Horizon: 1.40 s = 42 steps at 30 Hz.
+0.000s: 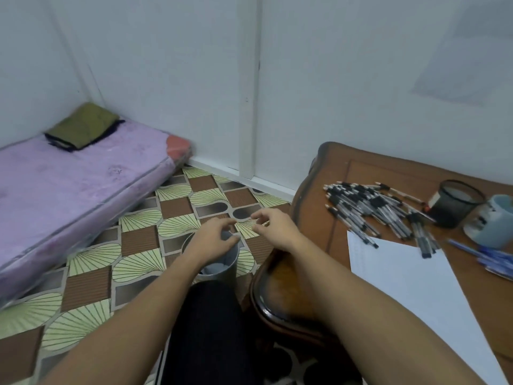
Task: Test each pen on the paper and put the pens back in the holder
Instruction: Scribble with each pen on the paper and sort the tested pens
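- Left hand (213,240) curls over a grey bin (232,255) on the floor; I cannot tell whether it holds anything.
- Right hand (273,226) is half-curled beside it, grip also unclear.
- Pens (369,209) lie heaped on the table (388,173), near the paper (402,279) and the mesh holder (455,204); a returning arm could sweep some off.

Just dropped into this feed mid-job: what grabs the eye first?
Both hands, the left hand and the right hand, hang with curled fingers over a grey container on the patterned floor, left of the table. On the table a big heap of pens lies loose beside a black mesh holder, with white paper nearer the person.
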Tool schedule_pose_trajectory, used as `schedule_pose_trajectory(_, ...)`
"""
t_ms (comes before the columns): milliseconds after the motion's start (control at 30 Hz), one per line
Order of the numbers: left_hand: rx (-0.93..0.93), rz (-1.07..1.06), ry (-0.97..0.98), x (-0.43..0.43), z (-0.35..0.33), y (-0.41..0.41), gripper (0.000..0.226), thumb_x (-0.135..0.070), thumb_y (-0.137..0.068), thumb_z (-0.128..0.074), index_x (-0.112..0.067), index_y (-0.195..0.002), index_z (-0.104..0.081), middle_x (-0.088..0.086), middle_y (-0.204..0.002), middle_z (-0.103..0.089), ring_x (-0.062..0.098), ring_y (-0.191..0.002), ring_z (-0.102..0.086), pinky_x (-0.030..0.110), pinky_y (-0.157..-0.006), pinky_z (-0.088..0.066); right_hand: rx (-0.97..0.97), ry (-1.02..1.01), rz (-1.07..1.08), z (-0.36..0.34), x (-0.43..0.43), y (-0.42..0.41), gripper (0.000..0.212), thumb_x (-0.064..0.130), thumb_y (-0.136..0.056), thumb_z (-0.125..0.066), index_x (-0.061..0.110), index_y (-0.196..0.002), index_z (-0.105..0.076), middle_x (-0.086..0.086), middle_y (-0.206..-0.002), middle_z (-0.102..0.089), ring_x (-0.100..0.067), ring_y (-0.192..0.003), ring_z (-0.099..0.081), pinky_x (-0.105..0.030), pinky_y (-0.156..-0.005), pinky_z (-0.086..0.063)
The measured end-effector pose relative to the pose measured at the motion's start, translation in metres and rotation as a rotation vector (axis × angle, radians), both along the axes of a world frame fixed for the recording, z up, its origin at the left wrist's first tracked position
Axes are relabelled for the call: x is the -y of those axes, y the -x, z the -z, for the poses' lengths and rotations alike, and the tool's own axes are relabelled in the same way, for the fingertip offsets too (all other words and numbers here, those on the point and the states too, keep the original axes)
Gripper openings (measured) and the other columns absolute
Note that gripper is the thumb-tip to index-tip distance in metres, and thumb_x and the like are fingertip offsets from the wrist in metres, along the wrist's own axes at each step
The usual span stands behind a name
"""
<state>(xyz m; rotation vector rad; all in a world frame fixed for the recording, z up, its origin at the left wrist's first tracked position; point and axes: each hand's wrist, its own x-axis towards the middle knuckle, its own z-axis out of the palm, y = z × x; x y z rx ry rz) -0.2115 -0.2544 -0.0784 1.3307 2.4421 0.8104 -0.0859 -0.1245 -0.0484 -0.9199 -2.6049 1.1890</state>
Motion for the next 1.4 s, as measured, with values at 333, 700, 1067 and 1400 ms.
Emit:
schedule_pose_trajectory(333,-0.062,0.302,-0.03,-0.085,-0.011,-0.109,0.042,-0.041,-0.087,-0.062,-0.027,-0.126,-0.059,-0.004,-0.115,-0.059,0.013,-0.104,-0.055,0.034,-0.094,-0.047,-0.096,-0.105,0.247,-0.011,-0.045,-0.137,0.022,0.019,-0.096,-0.06,0.022,-0.118,-0.065,0.008,-0.103,-0.061,-0.008,-0.091,-0.056,-0.016,-0.069,-0.044)
schedule_pose_trajectory(700,-0.188,0.441,0.03,-0.127,0.007,-0.206,0.052,-0.058,-0.083,-0.055,-0.037,-0.13,-0.054,-0.01,-0.14,-0.041,0.012,-0.13,-0.031,0.042,-0.107,-0.019,0.345,-0.264,0.529,0.011,-0.055,-0.299,0.053,0.054,-0.094,-0.052,0.035,-0.143,-0.046,0.003,-0.153,-0.034,-0.02,-0.141,-0.025,-0.044,-0.112,-0.018)
schedule_pose_trajectory(1067,-0.215,0.557,-0.044,-0.125,0.016,-0.211,0.075,-0.081,-0.066,-0.029,-0.043,-0.125,-0.058,-0.022,-0.136,-0.045,0.0,-0.131,-0.03,0.041,-0.107,-0.012,0.238,-0.061,0.52,0.008,-0.081,-0.357,0.039,0.037,-0.081,-0.073,0.044,-0.117,-0.06,0.015,-0.138,-0.048,-0.01,-0.13,-0.039,-0.036,-0.106,-0.032)
schedule_pose_trajectory(1400,-0.158,0.55,-0.166,-0.123,0.023,-0.211,0.059,-0.074,-0.076,-0.031,-0.043,-0.11,-0.068,-0.027,-0.116,-0.05,-0.008,-0.118,-0.039,0.037,-0.108,-0.015,0.344,-0.34,0.893,0.015,-0.151,-0.379,0.038,0.014,-0.102,-0.048,0.022,-0.138,-0.058,-0.018,-0.145,-0.045,-0.035,-0.117,-0.057,-0.037,-0.101,-0.046)
